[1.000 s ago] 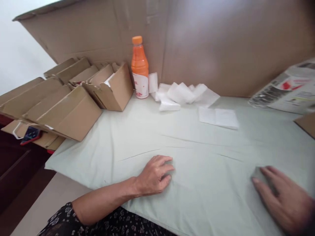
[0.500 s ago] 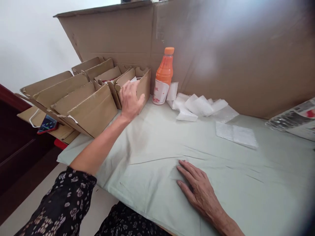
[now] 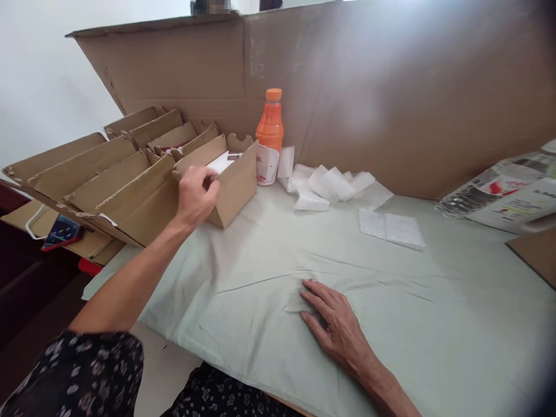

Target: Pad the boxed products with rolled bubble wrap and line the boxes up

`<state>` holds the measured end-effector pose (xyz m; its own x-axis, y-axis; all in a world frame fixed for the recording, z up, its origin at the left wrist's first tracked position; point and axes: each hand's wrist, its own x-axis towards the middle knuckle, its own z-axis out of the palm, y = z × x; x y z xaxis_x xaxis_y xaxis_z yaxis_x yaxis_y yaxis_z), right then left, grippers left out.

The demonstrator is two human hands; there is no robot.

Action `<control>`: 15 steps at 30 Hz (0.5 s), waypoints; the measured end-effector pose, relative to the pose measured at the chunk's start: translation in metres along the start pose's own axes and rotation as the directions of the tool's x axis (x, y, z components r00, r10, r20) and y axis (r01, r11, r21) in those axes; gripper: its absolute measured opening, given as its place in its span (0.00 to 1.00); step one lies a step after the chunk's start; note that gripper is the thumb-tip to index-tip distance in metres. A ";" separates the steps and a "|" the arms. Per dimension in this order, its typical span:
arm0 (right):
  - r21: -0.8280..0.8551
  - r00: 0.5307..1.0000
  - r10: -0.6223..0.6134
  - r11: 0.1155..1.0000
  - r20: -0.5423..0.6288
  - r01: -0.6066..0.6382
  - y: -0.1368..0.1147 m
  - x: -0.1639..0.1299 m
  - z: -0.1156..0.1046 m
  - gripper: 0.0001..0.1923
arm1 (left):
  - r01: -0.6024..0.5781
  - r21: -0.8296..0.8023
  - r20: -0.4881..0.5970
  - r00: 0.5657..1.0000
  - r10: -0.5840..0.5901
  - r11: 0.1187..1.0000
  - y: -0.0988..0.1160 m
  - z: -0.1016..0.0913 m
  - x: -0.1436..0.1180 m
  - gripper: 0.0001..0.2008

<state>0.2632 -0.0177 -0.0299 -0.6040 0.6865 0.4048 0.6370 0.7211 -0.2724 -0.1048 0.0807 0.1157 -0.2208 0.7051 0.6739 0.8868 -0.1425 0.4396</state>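
My left hand [image 3: 195, 194] grips the near edge of a small open cardboard box [image 3: 232, 182] at the left of the table; something white lies inside the box. My right hand [image 3: 332, 324] rests flat, fingers spread, on the pale green cloth [image 3: 391, 313] that covers the table. An orange drink bottle [image 3: 269, 136] stands just behind the box against the cardboard backing.
A row of several folded cardboard boxes [image 3: 95, 179] lines the left edge. White foam wraps [image 3: 324, 185] lie heaped by the bottle, and one flat wrap [image 3: 391, 227] lies apart. A tall cardboard sheet [image 3: 369, 87] forms the back wall. Printed packaging [image 3: 499, 194] sits at right.
My left hand reached from the cloth to the small box and has pulled it forward and away from the row. My right hand came from the right to the middle of the cloth.
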 end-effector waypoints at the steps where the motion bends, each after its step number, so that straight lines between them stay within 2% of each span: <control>1: 0.011 1.000 0.000 1.000 -0.002 0.000 0.001 -0.001 0.000 0.16 | -0.077 -0.062 -0.040 0.996 0.074 0.995 0.001 -0.014 -0.020 0.05; 3: 0.043 1.000 0.011 0.999 -0.017 -0.010 0.003 -0.003 0.000 0.16 | -0.179 -0.132 -0.094 0.981 0.168 0.975 0.000 -0.043 -0.062 0.04; 5: 0.091 0.998 0.059 0.994 -0.037 -0.055 0.006 -0.004 0.000 0.17 | -0.194 -0.147 -0.177 0.970 0.168 0.970 -0.003 -0.070 -0.101 0.08; 7: 0.143 0.989 0.139 0.981 -0.048 -0.131 0.008 -0.002 -0.001 0.20 | -0.140 -0.169 -0.277 0.957 0.090 0.976 -0.010 -0.087 -0.132 0.23; 9: 0.195 0.977 0.209 0.961 -0.050 -0.195 0.007 0.008 -0.002 0.22 | -0.042 -0.240 -0.289 0.957 -0.030 0.970 -0.019 -0.091 -0.155 0.37; 12: 0.284 0.966 0.257 0.929 -0.026 -0.239 -0.004 0.037 -0.002 0.27 | 0.168 -0.420 -0.114 0.965 -0.236 0.892 -0.035 -0.077 -0.173 0.44; 15: 0.388 0.965 0.262 0.887 0.030 -0.253 -0.023 0.075 0.003 0.31 | 0.391 -0.554 0.126 0.912 -0.390 0.735 -0.042 -0.052 -0.175 0.41</control>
<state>0.2017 0.0178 0.0043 -0.4305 0.8538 0.2929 0.5316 0.5021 -0.6821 -0.1246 -0.0734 0.0103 -0.4959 0.7863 0.3685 0.3406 -0.2142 0.9155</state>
